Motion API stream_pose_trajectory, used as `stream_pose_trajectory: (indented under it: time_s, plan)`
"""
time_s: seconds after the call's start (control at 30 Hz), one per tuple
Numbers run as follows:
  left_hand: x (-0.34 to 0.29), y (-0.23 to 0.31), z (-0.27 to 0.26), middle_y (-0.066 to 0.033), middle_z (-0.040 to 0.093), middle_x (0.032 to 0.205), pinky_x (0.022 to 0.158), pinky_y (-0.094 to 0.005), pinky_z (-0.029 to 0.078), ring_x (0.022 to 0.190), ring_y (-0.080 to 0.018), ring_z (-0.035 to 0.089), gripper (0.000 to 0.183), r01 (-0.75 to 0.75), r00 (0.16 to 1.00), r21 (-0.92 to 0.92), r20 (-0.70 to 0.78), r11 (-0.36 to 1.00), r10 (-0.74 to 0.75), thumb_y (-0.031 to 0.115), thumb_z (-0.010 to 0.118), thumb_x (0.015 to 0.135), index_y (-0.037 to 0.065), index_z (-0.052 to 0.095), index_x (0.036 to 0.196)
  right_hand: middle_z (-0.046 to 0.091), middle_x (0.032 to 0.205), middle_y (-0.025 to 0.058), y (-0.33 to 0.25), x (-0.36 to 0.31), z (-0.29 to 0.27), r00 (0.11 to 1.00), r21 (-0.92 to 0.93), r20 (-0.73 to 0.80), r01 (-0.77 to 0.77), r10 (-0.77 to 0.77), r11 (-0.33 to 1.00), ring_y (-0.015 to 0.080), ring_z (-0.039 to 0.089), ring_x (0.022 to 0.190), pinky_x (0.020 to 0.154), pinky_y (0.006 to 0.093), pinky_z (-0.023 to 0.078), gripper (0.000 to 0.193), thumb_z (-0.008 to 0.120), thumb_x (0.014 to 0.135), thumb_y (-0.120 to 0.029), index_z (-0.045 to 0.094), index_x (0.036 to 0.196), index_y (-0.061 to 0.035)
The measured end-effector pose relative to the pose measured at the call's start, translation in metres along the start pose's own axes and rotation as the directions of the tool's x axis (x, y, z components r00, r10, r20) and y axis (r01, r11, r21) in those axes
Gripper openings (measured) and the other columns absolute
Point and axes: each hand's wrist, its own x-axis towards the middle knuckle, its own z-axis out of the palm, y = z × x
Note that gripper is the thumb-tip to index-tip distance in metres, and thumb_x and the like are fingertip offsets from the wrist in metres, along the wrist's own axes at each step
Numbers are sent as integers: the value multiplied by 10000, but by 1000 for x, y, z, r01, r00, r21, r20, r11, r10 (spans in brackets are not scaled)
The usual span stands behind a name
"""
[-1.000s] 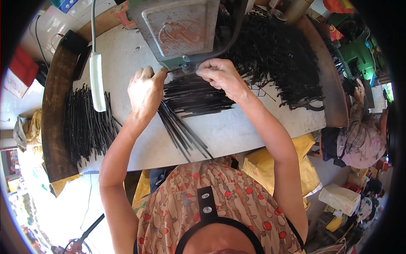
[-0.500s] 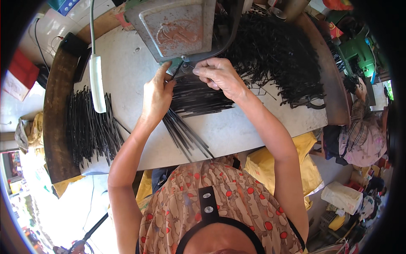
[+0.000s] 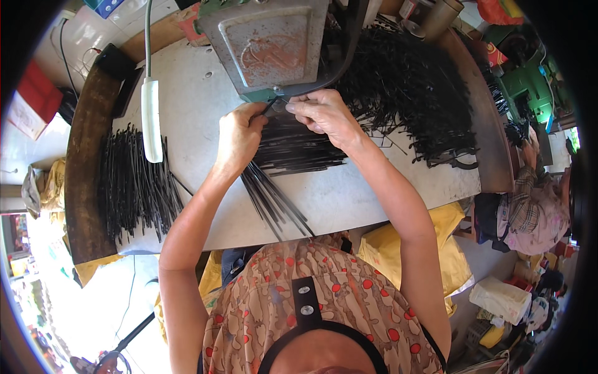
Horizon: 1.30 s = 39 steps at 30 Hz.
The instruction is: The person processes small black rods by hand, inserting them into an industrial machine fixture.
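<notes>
My left hand [image 3: 240, 138] is closed around a thin black strip [image 3: 271, 104], whose end points at the machine's lower edge. Below its wrist a fan of loose black strips [image 3: 272, 198] spreads toward the table's near edge. Just right of it, my right hand [image 3: 328, 119] pinches a fine, wire-like piece, mostly covered by the fingertips. Both hands meet directly under the front of a grey-green machine [image 3: 268, 53] with a worn metal cover. Behind and beneath them lies a row of black strips [image 3: 299, 148] placed side by side.
A pale worktable [image 3: 212, 215] with a raised brown rim [image 3: 87, 181] carries a strip bundle [image 3: 134, 184] at left and a tangled black heap [image 3: 408, 87] at right. A white lamp [image 3: 151, 121] hangs over it. Another person [image 3: 537, 212] works at a green machine [image 3: 529, 93], far right.
The fingers of my left hand have drawn in around the strip; its thumb and forefinger were further apart before. My right hand stays pinched near the machine. The whole view has shifted slightly.
</notes>
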Motion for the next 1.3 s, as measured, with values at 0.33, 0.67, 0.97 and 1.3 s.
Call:
stream_pose_trajectory:
  time_s: [0.33, 0.67, 0.97, 1.3]
  plan:
    - [4, -2, -5, -67, 576, 645, 493, -236, 400, 508, -99, 470, 209, -50, 998, 27, 29, 998, 50, -4, 556, 734, -24, 606, 936, 453, 573, -17, 0, 2, 2, 1000, -6, 13, 12, -12, 1000, 10, 341, 450, 363, 158, 206, 99, 588, 781, -92, 564, 780, 4]
    - [-18, 23, 2, -244, 558, 790, 613, -407, 437, 735, -391, 554, 205, -75, 991, 18, 112, 997, 73, 121, 558, 775, -43, 562, 897, 450, 552, -33, -1, 2, 9, 999, -62, 11, -53, 53, 997, 19, 342, 443, 378, 170, 216, 174, 581, 801, -182, 596, 754, -15]
    - [-54, -12, -35, -174, 572, 699, 575, -399, 439, 640, -340, 567, 185, 66, 997, 487, -4, 871, -73, 178, 598, 754, 5, 535, 761, 431, 546, -36, -1, -3, -6, 997, -16, 22, -73, 73, 997, 15, 339, 426, 358, 161, 218, 219, 586, 814, -203, 597, 801, 15]
    - [-55, -47, -53, -141, 574, 575, 543, -347, 444, 578, -259, 591, 222, 272, 959, 318, -11, 908, -283, 198, 548, 757, -19, 591, 733, 453, 590, -26, -1, -11, -12, 994, 69, -10, -105, 106, 992, 15, 344, 429, 364, 159, 239, 185, 566, 829, -175, 568, 855, 8]
